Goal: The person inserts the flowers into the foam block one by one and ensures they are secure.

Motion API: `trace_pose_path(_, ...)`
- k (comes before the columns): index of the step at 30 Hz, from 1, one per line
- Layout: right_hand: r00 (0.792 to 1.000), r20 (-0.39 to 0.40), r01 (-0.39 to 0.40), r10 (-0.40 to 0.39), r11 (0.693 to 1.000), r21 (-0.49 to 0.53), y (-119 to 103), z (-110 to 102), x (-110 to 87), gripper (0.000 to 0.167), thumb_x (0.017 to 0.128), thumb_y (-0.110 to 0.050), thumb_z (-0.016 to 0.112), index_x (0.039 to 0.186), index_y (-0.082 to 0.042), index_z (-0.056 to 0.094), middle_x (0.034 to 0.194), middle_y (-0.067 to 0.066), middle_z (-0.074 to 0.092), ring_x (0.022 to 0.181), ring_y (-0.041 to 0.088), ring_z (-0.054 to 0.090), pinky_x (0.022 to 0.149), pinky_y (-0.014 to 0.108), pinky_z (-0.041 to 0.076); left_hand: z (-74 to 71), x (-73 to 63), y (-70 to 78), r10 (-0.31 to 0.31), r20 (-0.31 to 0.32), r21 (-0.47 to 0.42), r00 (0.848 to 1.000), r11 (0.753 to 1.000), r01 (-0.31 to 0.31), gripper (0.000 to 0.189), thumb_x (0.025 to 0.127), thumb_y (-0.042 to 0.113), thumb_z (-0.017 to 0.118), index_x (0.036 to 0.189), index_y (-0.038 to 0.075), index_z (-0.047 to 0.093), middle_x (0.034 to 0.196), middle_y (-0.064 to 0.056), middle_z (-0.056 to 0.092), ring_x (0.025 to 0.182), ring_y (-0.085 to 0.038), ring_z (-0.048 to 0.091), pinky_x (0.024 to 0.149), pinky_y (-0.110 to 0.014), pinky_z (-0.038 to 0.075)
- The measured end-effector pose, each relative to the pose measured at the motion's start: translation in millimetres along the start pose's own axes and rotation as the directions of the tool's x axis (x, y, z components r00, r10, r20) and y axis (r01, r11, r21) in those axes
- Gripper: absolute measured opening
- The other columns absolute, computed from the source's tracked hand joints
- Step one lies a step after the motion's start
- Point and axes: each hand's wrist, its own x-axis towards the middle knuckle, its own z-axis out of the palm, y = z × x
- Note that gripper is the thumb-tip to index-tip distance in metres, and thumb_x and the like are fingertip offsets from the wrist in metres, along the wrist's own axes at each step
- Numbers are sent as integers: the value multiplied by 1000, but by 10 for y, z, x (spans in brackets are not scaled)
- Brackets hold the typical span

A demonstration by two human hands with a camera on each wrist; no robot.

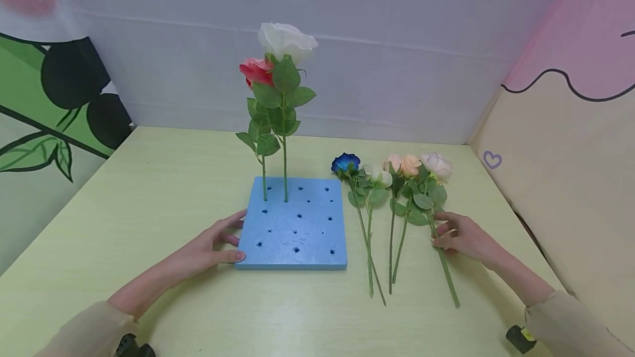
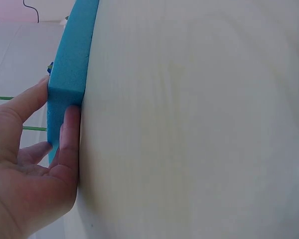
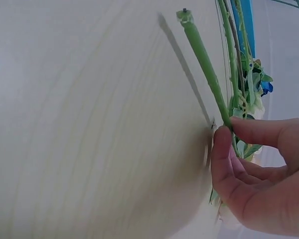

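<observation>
A blue foam block [image 1: 302, 241] with rows of holes lies on the table. A white rose [image 1: 286, 42] and a red-pink rose [image 1: 257, 72] stand upright in its far left holes. My left hand [image 1: 223, 240] rests against the block's left side, thumb on the top edge near the front corner, fingers along the side. With thumb and fingertips, my right hand [image 1: 461, 236] pinches the green stem [image 3: 203, 57] of a pale pink rose [image 1: 436, 165]. The stem's lower end is off the table, a shadow beside it in the right wrist view.
Right of the block lie a blue rose [image 1: 345, 162], a cream rose [image 1: 378, 175] and peach roses [image 1: 410, 165], stems toward me. A pale curtain [image 1: 397, 87] hangs behind the table, and printed panels flank it.
</observation>
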Motion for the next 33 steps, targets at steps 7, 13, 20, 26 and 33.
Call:
trace_pose_path(7,1000,-11,-15,15,1000,15,-15,-8,-9,68,90,-5,67,143,18,31,109,25,62,81,12,67,68,31,59,3,-3,8,-1,3,-8,1000,1000,1,91,89,31,73,160,23,16,155,-18,33,124,-32,50,88,-34,48)
trace_pose_path(13,999,-27,-20,21,999,39,-33,-47,-14,67,89,0,63,144,18,29,109,27,63,82,16,69,69,33,60,8,-5,18,-3,0,-5,1000,1000,3,91,89,31,73,160,21,16,155,-19,33,123,-32,50,88,-34,48)
trace_pose_path(20,998,-62,-9,10,1000,24,-71,-117,-13,66,91,-1,61,147,13,29,114,29,62,85,17,69,71,34,60,8,-2,11,1,-2,0,1000,1000,-1,91,89,30,73,160,20,16,154,-19,33,123,-32,51,88,-35,48)
trace_pose_path(26,996,-87,20,-20,1000,5,-154,-147,-5,64,93,-2,60,147,12,29,115,30,61,87,19,69,71,34,60,8,-8,16,2,-3,3,1000,1000,-2,91,89,31,73,160,20,16,154,-20,34,122,-32,51,88,-35,48)
trace_pose_path(33,990,-132,41,-44,999,-25,-257,-181,25,62,93,0,59,147,11,31,115,30,62,88,17,69,69,33,60,6,-4,7,19,-5,11,1000,1000,-19,92,89,29,74,160,18,16,153,-20,35,121,-32,52,89,-36,47)
